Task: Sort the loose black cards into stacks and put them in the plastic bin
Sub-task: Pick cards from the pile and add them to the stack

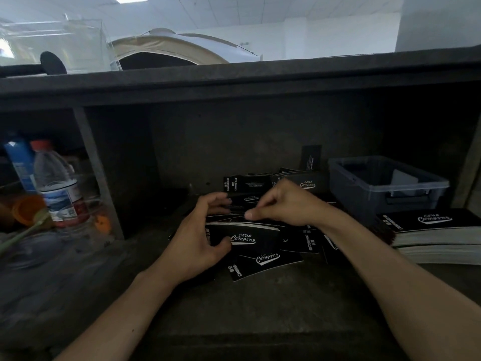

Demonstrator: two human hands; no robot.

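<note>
Loose black cards (265, 259) of matt paper stock, printed in white, lie on a dark grey shelf surface (260, 308) that looks matt, rough and mottled. A stack of cards (244, 237) shows thin white paper edges above its smooth black face. Taller card stacks (437, 230) at the right show pale paper edges too. The plastic bin (359, 194) is translucent grey-blue, smooth and faintly glossy. A water bottle (56, 183) is clear glossy plastic with a red cap. Beyond, a tent (169, 45) is beige and white cloth.

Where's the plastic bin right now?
Head view, right side: the plastic bin sits just behind the stacked cards, right of the loose card pile.
</note>
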